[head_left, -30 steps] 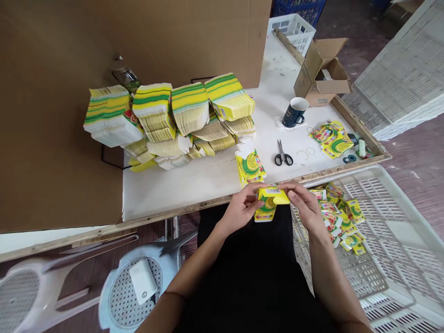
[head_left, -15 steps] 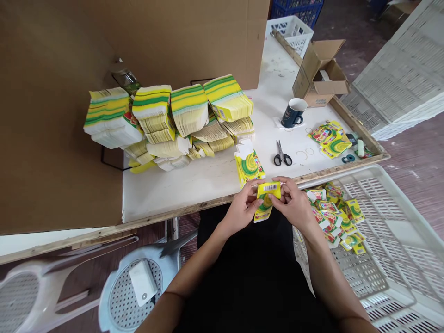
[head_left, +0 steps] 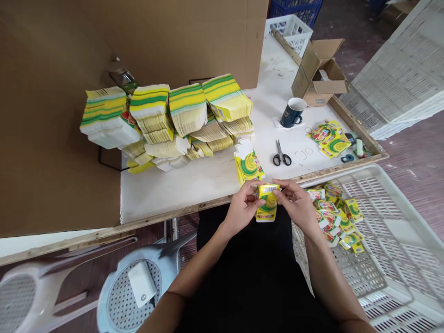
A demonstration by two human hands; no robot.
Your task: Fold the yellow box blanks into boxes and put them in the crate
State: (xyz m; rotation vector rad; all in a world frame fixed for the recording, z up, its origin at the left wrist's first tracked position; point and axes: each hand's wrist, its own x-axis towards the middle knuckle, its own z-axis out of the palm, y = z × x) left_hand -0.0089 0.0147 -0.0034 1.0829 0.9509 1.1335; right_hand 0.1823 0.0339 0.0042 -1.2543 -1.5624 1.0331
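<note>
So the left hand (head_left: 243, 206) and right hand (head_left: 298, 206) are pinching one yellow carton (head_left: 267, 204) by the table's wooden edge (head_left: 194, 207), top looking nearly closed, folded cartons (head_left: 342, 224) heaped in the white basket (head_left: 398, 231), loads of flat stacks (head_left: 189, 108) left.

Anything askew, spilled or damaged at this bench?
No spill or clear damage visible. Mildly askew: the lower carton stacks slump unevenly beneath the upper stacks, and small cartons lie jumbled in the white crate. The yellow carton between the left hand and right hand looks fine.
</note>
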